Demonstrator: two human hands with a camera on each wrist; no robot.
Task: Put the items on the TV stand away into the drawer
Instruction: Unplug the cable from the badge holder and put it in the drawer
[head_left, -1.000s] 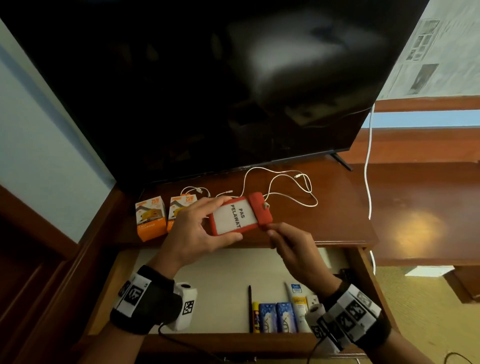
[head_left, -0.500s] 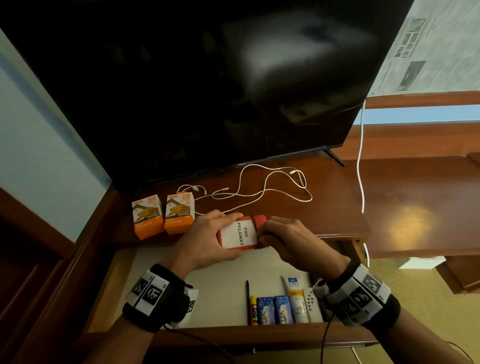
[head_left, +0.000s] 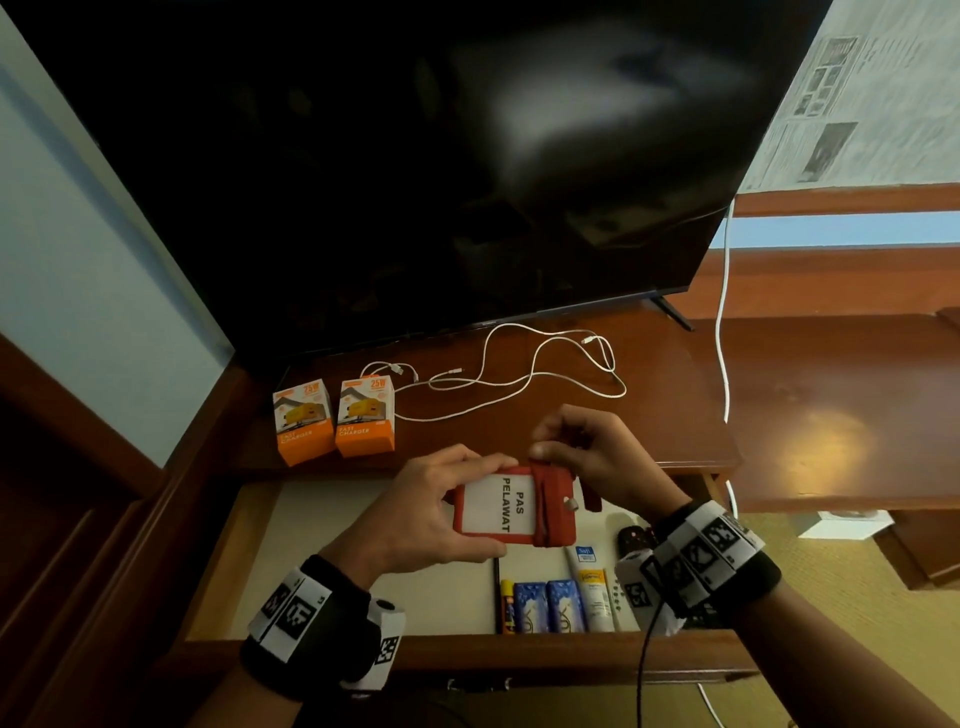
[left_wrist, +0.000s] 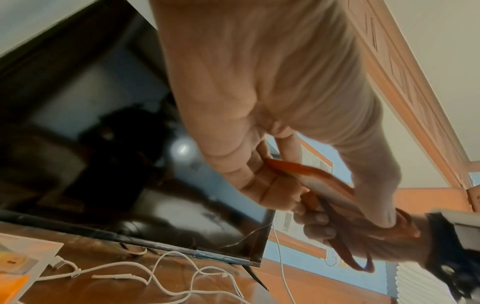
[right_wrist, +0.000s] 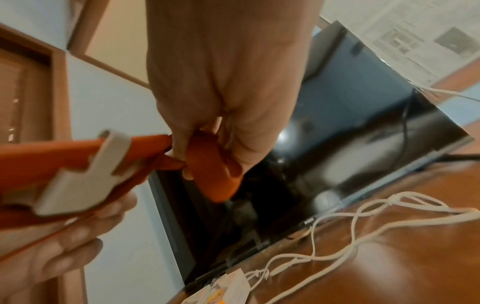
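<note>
Centre frame, above the open wooden drawer (head_left: 234, 561), the left hand (head_left: 415, 514) grips the red rubbery pass holder with its white card (head_left: 511, 506) while the right hand (head_left: 587, 457) pinches its strap: best folded in tight before lowering it flat.

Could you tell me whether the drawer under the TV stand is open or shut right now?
Open: the drawer is pulled out, its pale floor and the small items lying inside visible.
</note>
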